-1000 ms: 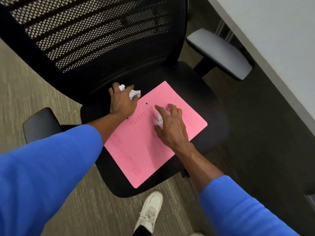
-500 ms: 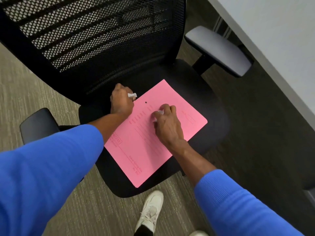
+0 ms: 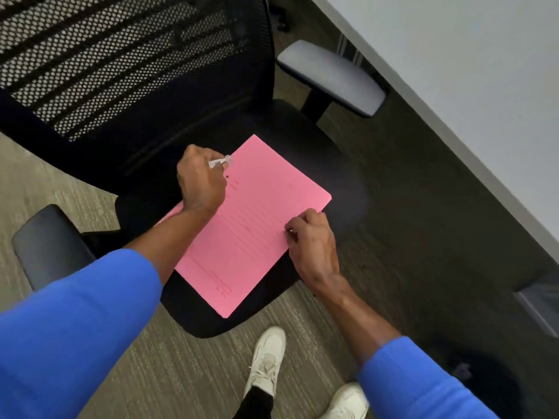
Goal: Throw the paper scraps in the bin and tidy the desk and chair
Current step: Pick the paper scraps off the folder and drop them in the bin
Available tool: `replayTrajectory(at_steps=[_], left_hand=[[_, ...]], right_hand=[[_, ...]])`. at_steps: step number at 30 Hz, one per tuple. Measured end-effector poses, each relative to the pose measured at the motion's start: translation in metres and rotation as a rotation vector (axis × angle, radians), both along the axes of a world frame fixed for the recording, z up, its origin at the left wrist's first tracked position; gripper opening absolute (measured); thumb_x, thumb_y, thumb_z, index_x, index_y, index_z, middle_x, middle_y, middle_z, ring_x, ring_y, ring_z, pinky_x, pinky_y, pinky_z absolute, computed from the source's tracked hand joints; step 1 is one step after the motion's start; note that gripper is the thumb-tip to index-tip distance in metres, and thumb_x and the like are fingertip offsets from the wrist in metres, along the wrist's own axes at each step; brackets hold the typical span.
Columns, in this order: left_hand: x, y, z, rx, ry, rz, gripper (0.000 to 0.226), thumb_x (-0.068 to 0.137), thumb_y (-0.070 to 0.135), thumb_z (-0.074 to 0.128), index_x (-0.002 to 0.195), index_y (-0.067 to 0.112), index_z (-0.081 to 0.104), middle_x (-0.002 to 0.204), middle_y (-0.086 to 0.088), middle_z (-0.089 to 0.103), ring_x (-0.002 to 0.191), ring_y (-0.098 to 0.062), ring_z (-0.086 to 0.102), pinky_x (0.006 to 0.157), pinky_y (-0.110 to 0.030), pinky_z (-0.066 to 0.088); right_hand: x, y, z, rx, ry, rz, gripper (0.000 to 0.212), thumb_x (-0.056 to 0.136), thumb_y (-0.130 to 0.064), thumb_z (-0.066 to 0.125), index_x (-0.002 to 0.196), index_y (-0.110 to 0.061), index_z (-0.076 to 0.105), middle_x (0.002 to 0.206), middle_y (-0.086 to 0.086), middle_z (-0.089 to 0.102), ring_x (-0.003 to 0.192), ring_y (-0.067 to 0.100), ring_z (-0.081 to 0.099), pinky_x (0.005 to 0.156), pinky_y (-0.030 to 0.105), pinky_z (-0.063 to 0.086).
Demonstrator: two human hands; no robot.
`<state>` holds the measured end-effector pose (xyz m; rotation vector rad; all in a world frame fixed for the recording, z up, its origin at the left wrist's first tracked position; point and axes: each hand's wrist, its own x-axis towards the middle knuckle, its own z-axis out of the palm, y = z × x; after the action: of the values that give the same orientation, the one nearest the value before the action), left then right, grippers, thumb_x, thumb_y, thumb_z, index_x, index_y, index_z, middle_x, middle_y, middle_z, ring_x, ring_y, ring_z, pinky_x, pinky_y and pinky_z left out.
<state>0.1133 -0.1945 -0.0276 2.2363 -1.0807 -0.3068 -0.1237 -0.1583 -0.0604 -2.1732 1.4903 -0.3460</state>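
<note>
At the bottom of the frame, two white shoes (image 3: 267, 359) stand on grey-green striped carpet (image 3: 169, 373), and blue sleeves (image 3: 69, 334) fill the lower left and lower right corners. Just above the shoes is the front edge of a black office chair (image 3: 211, 316), its seat in the middle of the frame. A pink sheet (image 3: 251, 225) with printed lines lies flat on the seat, one corner pointing toward the lower edge of the frame and the opposite corner toward the backrest.

The right hand (image 3: 313, 240), at centre right, is curled shut with its fingertips at the sheet's right-hand edge; a sliver of white shows at the fingertips, but whether it has hold of a scrap or of the sheet cannot be told. The left hand (image 3: 201, 179), a little higher and nearer the centre, is closed in a fist over the sheet's upper left part, with a white paper scrap (image 3: 220, 161) sticking out from between its fingers.

A black armrest (image 3: 48, 243) sits at the left edge, a grey armrest (image 3: 331, 77) at upper right. The mesh backrest (image 3: 130, 55) fills the upper left. A pale table (image 3: 469, 86) runs diagonally across the upper right corner, with dark floor beneath it.
</note>
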Motion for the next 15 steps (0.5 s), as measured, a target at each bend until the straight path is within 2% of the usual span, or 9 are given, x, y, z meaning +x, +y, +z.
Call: replayTrajectory(at_steps=[4,6,8,12,15], left_hand=[[-0.076,0.018,-0.001,0.011,0.033,-0.109,0.011,0.096,0.008,0.075,0.105,0.010,0.081,0.112,-0.007,0.070,0.099,-0.017,0.066,0.084,-0.028,0.052],[-0.118,0.029,-0.006,0.031,0.105,-0.169,0.012,0.094,0.008,0.078,0.105,0.009,0.082,0.110,-0.008,0.074,0.099,-0.022,0.070,0.086,-0.034,0.057],[-0.160,0.042,-0.010,0.051,0.178,-0.239,0.011,0.092,0.006,0.078,0.101,0.009,0.083,0.106,-0.009,0.076,0.096,-0.024,0.072,0.086,-0.034,0.056],[-0.241,0.070,-0.026,0.082,0.259,-0.335,0.012,0.087,0.010,0.081,0.094,0.018,0.085,0.094,0.002,0.078,0.083,-0.010,0.068,0.080,-0.024,0.051],[-0.298,0.086,-0.046,0.229,0.329,-0.391,0.009,0.089,0.017,0.081,0.097,0.020,0.085,0.098,0.002,0.078,0.089,-0.012,0.072,0.083,-0.023,0.053]], right_hand=[[-0.064,0.031,-0.003,0.028,-0.069,-0.233,0.007,0.089,-0.016,0.077,0.095,-0.013,0.080,0.099,0.005,0.067,0.098,0.027,0.061,0.082,0.041,0.057],[-0.096,0.048,-0.006,0.046,-0.070,-0.335,0.005,0.085,-0.015,0.079,0.090,-0.016,0.078,0.095,0.003,0.067,0.095,0.027,0.063,0.080,0.040,0.057],[-0.129,0.065,-0.011,0.093,-0.046,-0.414,0.006,0.085,-0.019,0.081,0.090,-0.018,0.078,0.094,0.002,0.067,0.095,0.027,0.064,0.080,0.035,0.054],[-0.191,0.096,-0.021,0.195,-0.022,-0.557,0.008,0.088,-0.022,0.081,0.095,-0.017,0.081,0.098,0.004,0.069,0.098,0.027,0.066,0.079,0.025,0.040],[-0.236,0.115,-0.029,0.264,-0.023,-0.656,0.009,0.089,-0.021,0.080,0.096,-0.015,0.081,0.101,0.007,0.070,0.101,0.029,0.068,0.083,0.031,0.048]])
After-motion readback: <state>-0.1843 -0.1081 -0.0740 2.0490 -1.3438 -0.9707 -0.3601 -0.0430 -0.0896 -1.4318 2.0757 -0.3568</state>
